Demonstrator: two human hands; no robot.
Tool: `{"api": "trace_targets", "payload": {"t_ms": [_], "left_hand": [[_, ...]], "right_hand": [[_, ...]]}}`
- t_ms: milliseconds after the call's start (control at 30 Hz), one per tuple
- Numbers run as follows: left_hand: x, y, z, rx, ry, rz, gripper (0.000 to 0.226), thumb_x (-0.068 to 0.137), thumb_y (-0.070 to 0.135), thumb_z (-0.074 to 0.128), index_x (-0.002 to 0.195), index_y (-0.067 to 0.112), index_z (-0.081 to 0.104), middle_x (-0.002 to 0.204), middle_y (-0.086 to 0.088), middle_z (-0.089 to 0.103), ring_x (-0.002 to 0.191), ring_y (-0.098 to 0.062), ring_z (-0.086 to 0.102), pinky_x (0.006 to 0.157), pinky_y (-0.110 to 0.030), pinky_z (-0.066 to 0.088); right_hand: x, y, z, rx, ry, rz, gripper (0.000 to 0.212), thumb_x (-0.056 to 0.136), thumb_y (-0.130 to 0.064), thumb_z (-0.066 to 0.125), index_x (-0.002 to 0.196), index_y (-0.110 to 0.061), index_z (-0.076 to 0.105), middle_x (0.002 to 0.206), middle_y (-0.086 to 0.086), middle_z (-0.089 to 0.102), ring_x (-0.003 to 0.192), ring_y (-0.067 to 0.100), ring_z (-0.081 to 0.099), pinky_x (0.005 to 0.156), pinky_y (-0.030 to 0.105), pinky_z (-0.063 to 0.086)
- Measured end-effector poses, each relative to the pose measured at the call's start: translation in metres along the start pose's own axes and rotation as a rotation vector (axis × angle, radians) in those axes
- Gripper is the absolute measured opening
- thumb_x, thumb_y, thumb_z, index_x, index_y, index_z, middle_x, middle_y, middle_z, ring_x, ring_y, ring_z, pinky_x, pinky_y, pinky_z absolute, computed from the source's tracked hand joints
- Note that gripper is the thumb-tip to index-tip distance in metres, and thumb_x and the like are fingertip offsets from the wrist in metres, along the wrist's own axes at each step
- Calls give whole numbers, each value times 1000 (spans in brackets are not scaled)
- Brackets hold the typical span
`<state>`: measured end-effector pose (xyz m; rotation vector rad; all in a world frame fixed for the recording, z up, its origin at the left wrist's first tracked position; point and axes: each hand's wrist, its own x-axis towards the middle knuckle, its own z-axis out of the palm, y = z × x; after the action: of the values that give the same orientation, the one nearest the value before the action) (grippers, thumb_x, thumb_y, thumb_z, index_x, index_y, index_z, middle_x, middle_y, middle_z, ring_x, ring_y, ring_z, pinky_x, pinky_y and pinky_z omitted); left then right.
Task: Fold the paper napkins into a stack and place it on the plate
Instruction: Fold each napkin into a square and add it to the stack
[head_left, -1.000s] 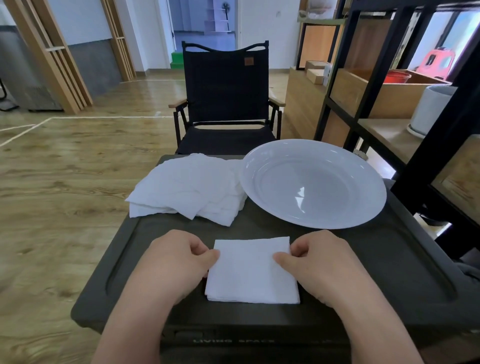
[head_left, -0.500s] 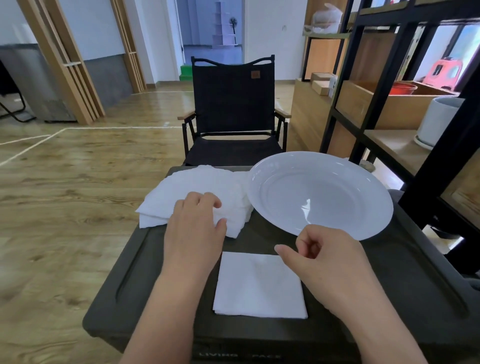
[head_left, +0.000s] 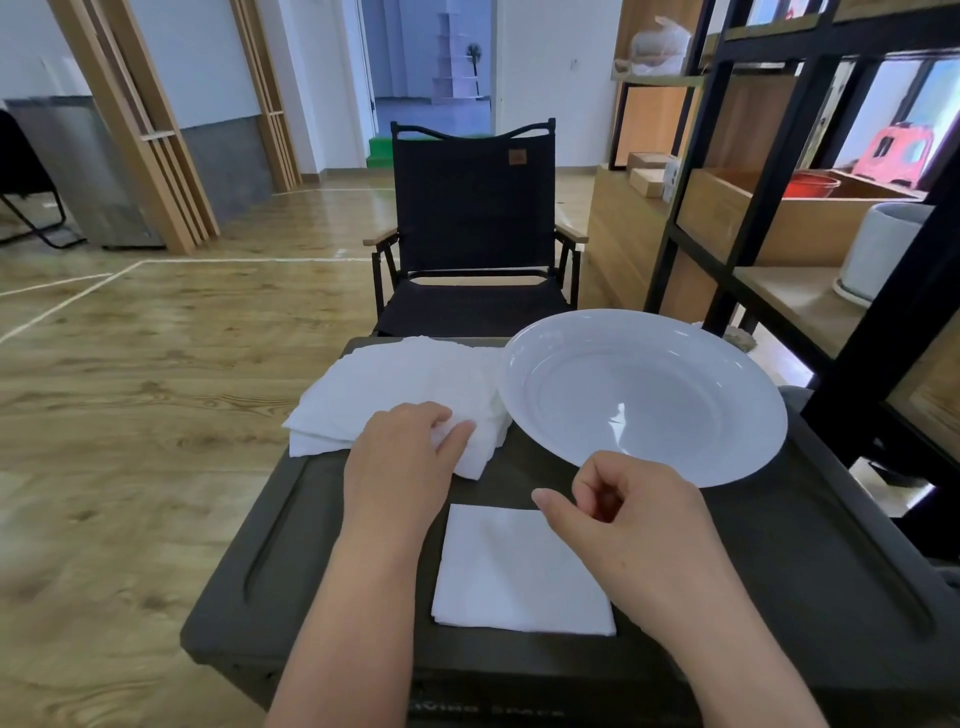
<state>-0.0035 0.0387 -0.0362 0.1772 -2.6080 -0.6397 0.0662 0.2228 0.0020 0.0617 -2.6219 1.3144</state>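
Napkins lie loose in a pile at the surface's far left, beside the plate; the left hand, a second ago pressing the folded napkin, has reached out and now pinches the pile's near edge; so one fold looks finished and the next sheet is being taken; the right hand has lifted off, loosely curled, holding nothing, above the folded square; the plate bears nothing yet.

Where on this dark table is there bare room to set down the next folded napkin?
Bare table lies right of the folded napkin, below the plate, and left of it below the napkin pile. The far edge is crowded.
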Motion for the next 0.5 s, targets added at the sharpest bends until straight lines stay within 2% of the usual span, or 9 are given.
{"api": "trace_targets", "payload": {"t_ms": [67, 167, 267, 400, 500], "left_hand": [[1, 1, 1, 8, -23, -15, 35, 97, 45, 53, 121, 23, 68, 115, 4, 70, 105, -17, 60, 81, -24, 40], [1, 2, 3, 51, -39, -12, 31, 98, 29, 55, 127, 23, 61, 121, 1, 64, 108, -18, 57, 83, -28, 45], [1, 2, 2, 37, 0, -35, 27, 98, 20, 53, 122, 22, 64, 116, 1, 66, 104, -18, 59, 81, -29, 48], [1, 2, -1, 2, 43, -67, 22, 98, 21, 53, 111, 22, 71, 109, 3, 71, 100, -16, 62, 75, -24, 45], [1, 3, 0, -11, -4, -54, 25, 93, 26, 63, 117, 23, 67, 114, 3, 66, 104, -16, 60, 77, -23, 42]], "right_hand": [[-1, -1, 0, 0, 4, -1, 43, 80, -40, 73, 54, -20, 44, 49, -13, 49, 45, 2, 44, 47, 13, 37], [-2, 1, -1, 11, 16, -3, 43, 81, -39, 72, 55, -19, 44, 48, -12, 48, 45, 2, 44, 45, 12, 37], [-1, 1, 0, 29, 24, 0, 42, 81, -37, 72, 57, -17, 44, 47, -11, 46, 45, 3, 42, 46, 14, 38], [-2, 0, 1, 38, 26, -7, 42, 81, -37, 71, 56, -18, 44, 48, -11, 47, 45, 3, 42, 43, 12, 38], [-2, 0, 1, 47, 22, -6, 42, 81, -37, 72, 55, -19, 44, 48, -12, 48, 44, 2, 42, 42, 10, 39]]}}
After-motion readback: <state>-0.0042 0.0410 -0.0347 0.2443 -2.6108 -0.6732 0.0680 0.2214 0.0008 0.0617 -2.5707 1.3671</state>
